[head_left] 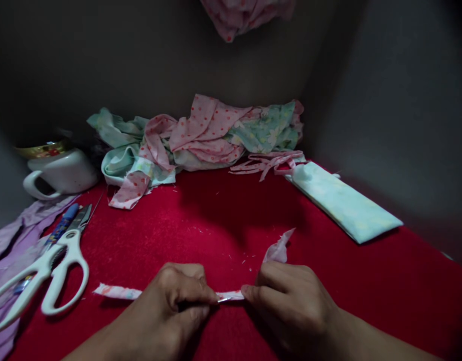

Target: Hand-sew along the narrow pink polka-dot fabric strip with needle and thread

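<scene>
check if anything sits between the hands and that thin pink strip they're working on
Nothing visible does. The left hand and right hand already pinch the fabric strip directly on the red cloth. The scissors lie off to the left, apart from it.

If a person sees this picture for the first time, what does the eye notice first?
Two hands, the left hand and the right hand, pinch a narrow pink fabric strip low in the centre, on a bright red cloth. White-handled scissors lie at the left; a heap of pink and green fabric sits behind.
</scene>
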